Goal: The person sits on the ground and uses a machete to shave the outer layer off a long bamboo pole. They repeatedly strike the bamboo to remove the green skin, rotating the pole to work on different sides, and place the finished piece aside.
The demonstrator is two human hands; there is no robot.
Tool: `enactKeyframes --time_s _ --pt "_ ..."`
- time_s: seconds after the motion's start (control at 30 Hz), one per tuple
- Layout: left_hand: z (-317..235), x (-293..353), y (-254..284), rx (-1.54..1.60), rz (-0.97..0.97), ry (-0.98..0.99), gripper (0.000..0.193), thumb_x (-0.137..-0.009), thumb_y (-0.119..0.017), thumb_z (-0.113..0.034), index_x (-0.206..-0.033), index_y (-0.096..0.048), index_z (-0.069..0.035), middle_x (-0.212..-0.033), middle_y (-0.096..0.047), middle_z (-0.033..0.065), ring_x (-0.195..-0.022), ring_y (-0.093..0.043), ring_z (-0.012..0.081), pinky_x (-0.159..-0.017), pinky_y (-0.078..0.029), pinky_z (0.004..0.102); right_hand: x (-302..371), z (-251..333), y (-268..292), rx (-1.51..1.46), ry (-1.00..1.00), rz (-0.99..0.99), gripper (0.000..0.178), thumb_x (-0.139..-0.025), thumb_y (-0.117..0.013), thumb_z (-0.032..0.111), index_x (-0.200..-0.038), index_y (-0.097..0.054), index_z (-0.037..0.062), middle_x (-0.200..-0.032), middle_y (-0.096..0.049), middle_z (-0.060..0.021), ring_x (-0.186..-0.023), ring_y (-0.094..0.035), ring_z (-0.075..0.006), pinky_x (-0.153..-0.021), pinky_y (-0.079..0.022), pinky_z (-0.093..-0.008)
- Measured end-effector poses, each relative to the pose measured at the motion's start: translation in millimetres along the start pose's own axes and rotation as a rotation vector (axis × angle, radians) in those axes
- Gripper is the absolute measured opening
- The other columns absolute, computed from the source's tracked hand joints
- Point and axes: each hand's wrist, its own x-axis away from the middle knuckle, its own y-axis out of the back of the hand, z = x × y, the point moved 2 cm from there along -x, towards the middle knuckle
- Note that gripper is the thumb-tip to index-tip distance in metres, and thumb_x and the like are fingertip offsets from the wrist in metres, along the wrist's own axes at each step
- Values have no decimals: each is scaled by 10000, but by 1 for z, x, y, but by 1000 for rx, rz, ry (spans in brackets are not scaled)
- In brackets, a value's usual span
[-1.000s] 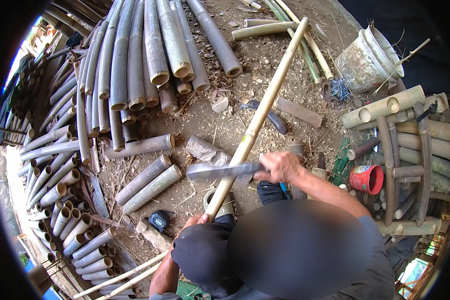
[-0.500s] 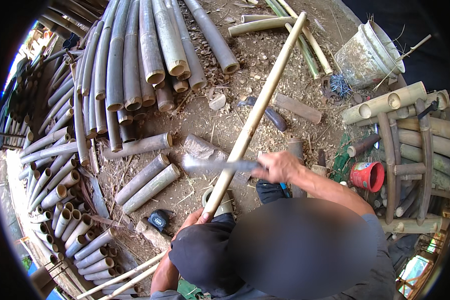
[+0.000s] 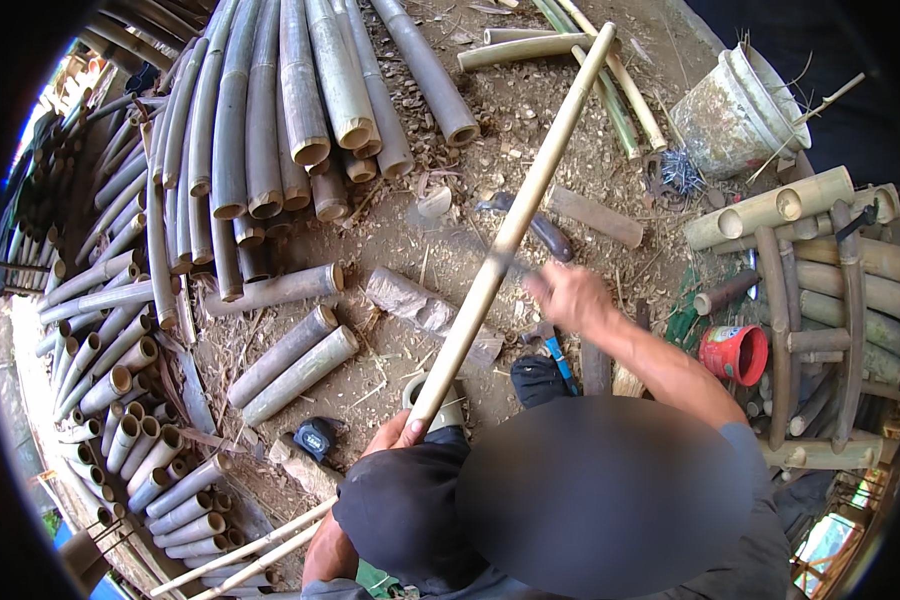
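Pole: a long pale bamboo pole (image 3: 462,332) slants over the ground (image 3: 395,240), from beside the left knee (image 3: 395,515) toward the ground's far right corner.
Left hand: the left hand (image 3: 395,434) is wrapped around the pole's near end, thumb on top.
Right hand: the right hand (image 3: 575,300), well apart from the left hand, is clenched on the handle of a knife (image 3: 517,263).
Knife: held across the pole near mid-length; motion blurs the blade, so contact cannot be told.
Pole surface: pale along the visible length, no side shoots showing; much of the scraping looks done, though the stretch under the blade seems in work. How much is left cannot be told.
Near the feet: a hammer (image 3: 558,360) with a blue handle and a dark tape measure (image 3: 315,437).
Left edge of the ground: stacked short bamboo pieces (image 3: 192,520); 2 cut lengths (image 3: 302,377) lie nearer the pole.
Right edge of the ground: a red pot (image 3: 733,355), with a stained white bucket (image 3: 735,115) beyond it.
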Motion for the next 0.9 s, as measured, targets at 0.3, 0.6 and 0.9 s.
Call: enactKeyframes --time_s 0.3,0.6,0.9 --pt "1 -6 2 -365 -103 -57 502 -1009 -477 -508 -1129 -553 -27 -760 -587 219 -740 -586 355 -698 -429 467 7 23 -1 54 177 69 629 -1010 -247 655 -703 -441 142 -508 -428 14 -361 -336 -83 -282 -294 -303" --pt "5 -22 -2 -641 -242 -90 422 -975 -559 -453 -1122 -517 -60 -796 -665 257 -775 -646 468 -676 -472 537 17 16 -3 109 424 31 576 -1040 -314 572 -772 -509 101 -499 -418 38 -350 -306 -71 -274 -297 -270" --pt "8 -25 -6 -733 -312 -85 401 -951 -610 -426 -1130 -502 -84 -830 -681 227 -769 -669 432 -672 -506 515 12 21 -1 140 510 -110 540 -1025 -401 557 -777 -521 93 -495 -450 23 -351 -394 -89 -283 -356 -288"
